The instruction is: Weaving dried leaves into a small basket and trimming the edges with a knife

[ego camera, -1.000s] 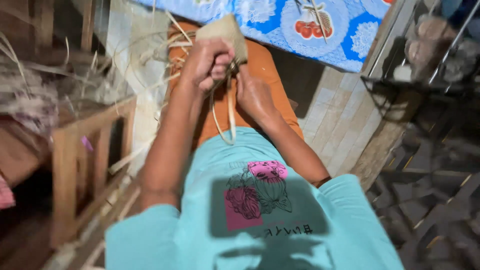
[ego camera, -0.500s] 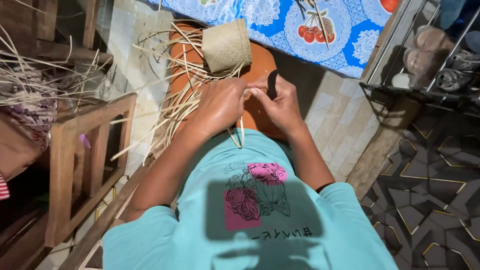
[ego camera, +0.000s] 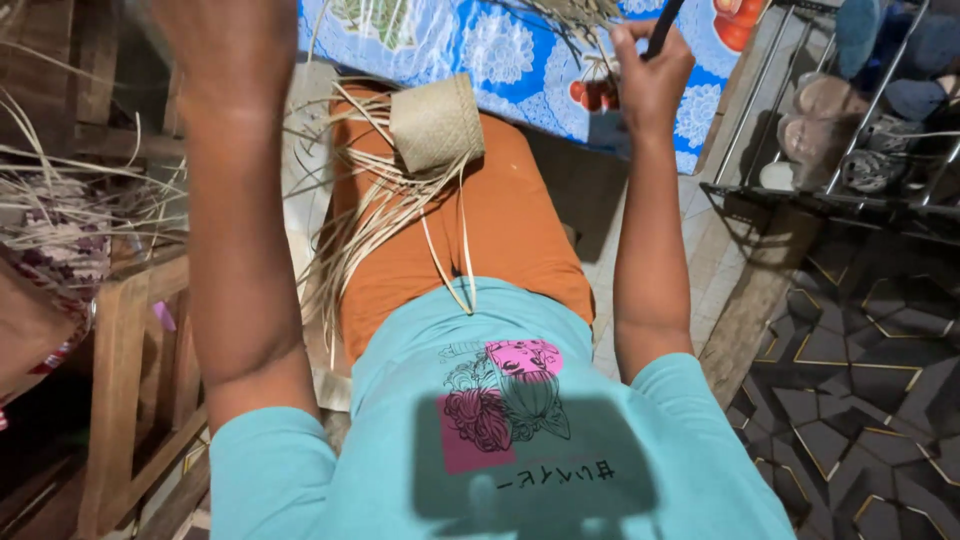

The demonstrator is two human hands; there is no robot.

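Observation:
A small woven pouch (ego camera: 437,120) of pale straw lies on my orange-clad lap (ego camera: 505,225), with long loose strips (ego camera: 378,215) trailing from it toward my teal shirt. My right hand (ego camera: 648,70) is raised above the blue patterned cloth (ego camera: 500,50), its fingers closed around a thin black tool (ego camera: 665,25) whose upper end leaves the frame. My left hand (ego camera: 232,45) is lifted high at the top left, blurred and partly cut off, so its fingers cannot be made out. Neither hand touches the pouch.
A wooden frame (ego camera: 125,360) stands at my left, with a heap of dry straw strips (ego camera: 70,190) behind it. A metal rack (ego camera: 850,190) holding shoes stands at the right, over a dark patterned floor (ego camera: 860,350). A wooden plank (ego camera: 755,290) lies beside it.
Both hands left the straw strip on my lap and rose. The right one carried the black tool up over the blue cloth; the left arm swung up to the top left.

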